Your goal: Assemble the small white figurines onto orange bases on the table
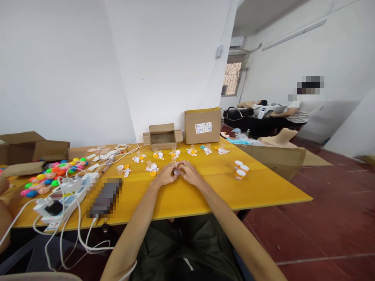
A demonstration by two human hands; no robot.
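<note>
My left hand (167, 175) and my right hand (188, 173) meet over the middle of the yellow table (205, 195). Their fingers are closed around a small, pale part (176, 172) that is too small to name. Just behind them lies a group of small white pieces and a clear cup (174, 159). More little groups of white and orange parts, such as an orange ring (153, 174), are spread in rows to the left and behind. Several white-lidded jars (240, 173) stand on the right of the table.
An open small carton (163, 137) and a taller box (202, 127) stand at the back. On the left are colourful balls (55, 171), a power strip (72, 195) with cables and a phone (106, 197). A person (301, 109) sits at the far right.
</note>
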